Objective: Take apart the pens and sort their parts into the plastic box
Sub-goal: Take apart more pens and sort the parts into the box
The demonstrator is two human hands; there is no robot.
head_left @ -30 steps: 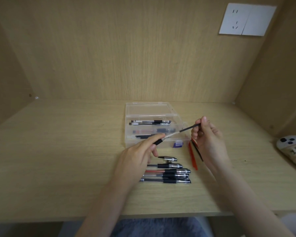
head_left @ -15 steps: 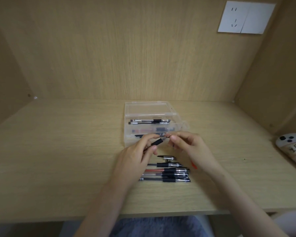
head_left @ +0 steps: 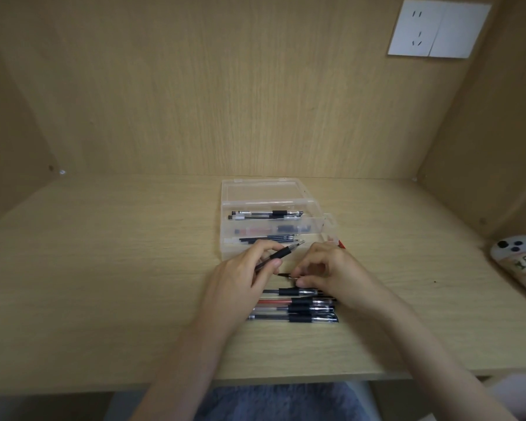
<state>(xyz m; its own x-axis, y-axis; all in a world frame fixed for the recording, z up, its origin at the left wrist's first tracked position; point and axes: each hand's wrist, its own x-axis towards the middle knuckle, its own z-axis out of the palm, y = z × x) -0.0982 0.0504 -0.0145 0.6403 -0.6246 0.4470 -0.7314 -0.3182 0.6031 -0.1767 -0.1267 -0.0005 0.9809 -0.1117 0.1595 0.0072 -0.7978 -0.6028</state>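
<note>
My left hand point(head_left: 240, 279) grips a pen point(head_left: 281, 253) with a black grip sleeve, its tip pointing up and to the right over the box's front edge. My right hand point(head_left: 334, 268) is down on the table just right of it. Its thumb and fingertips pinch a small black pen cap point(head_left: 284, 275) that lies on the wood. The clear plastic box point(head_left: 225, 226) stands open behind both hands, with pens, caps and refills in separate compartments. Several whole pens point(head_left: 298, 312) lie in a row in front of my hands.
A red refill end point(head_left: 341, 244) shows beside the box's right front corner, behind my right hand. A white controller point(head_left: 520, 262) lies at the table's right edge. Wooden walls close in the back and both sides, and a wall socket point(head_left: 438, 28) sits at the upper right.
A second ago my right hand held the far end of the piece drawn out of the pen. It came in to my left hand, then dropped onto the cap. My left hand still holds the pen.
</note>
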